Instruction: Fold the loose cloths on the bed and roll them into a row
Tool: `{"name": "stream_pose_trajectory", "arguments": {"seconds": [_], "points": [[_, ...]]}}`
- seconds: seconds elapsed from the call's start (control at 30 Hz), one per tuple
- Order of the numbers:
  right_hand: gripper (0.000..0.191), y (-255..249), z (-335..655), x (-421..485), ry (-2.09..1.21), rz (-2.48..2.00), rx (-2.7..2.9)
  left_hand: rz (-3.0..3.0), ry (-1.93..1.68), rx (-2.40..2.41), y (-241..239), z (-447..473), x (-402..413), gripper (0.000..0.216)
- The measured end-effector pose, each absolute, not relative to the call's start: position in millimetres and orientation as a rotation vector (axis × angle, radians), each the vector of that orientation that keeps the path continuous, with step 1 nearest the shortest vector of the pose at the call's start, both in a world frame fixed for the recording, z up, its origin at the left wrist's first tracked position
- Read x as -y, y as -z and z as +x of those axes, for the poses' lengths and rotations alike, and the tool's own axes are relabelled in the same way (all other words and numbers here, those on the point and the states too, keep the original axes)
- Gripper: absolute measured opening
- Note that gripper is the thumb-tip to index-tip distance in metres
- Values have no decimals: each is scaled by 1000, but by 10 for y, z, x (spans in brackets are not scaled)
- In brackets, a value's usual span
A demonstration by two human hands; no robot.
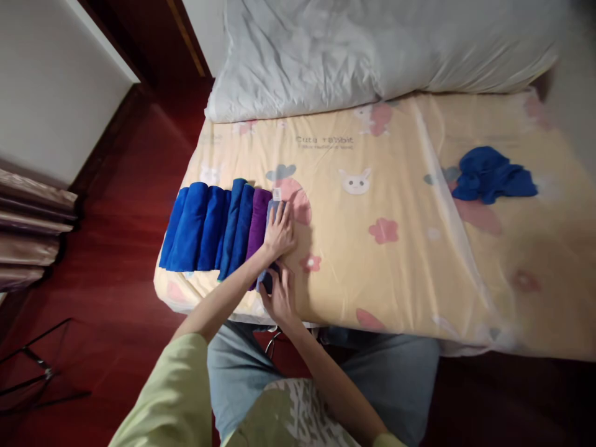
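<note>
A row of folded cloths (209, 226), several blue and one purple (258, 223), lies side by side at the near left of the bed. My left hand (279, 233) lies flat with its fingers stretched over the rightmost cloth, a greyish-blue one (271, 211) with a small white tag. My right hand (278, 295) rests on the near end of that same cloth at the bed's edge, fingers curled against it. A crumpled blue cloth (491, 175) lies loose far to the right.
The yellow sheet (372, 248) with rabbit and flower prints covers the bed. A rumpled white duvet (372, 49) is piled at the far end. Dark red wooden floor (116, 248) runs along the left, with curtain folds (32, 230) at the left edge.
</note>
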State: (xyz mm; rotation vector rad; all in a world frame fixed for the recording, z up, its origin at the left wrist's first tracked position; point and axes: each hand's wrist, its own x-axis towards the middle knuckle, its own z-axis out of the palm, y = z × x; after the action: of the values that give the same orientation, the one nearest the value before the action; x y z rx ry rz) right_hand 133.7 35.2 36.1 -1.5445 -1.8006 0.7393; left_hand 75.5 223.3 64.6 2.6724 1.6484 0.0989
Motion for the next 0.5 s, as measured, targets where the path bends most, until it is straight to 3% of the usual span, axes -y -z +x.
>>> {"name": "stream_pose_trajectory", "arguments": {"seconds": [0.13,0.5], "points": [[64,-282,1091,-347,-721,-1613,1831,2527,-51,-1765,-465,792,-1992,66],[65,-315,1084,-544,-604,-1593,2029,2533,-110,-1816,-448,643,-2268,63]]}}
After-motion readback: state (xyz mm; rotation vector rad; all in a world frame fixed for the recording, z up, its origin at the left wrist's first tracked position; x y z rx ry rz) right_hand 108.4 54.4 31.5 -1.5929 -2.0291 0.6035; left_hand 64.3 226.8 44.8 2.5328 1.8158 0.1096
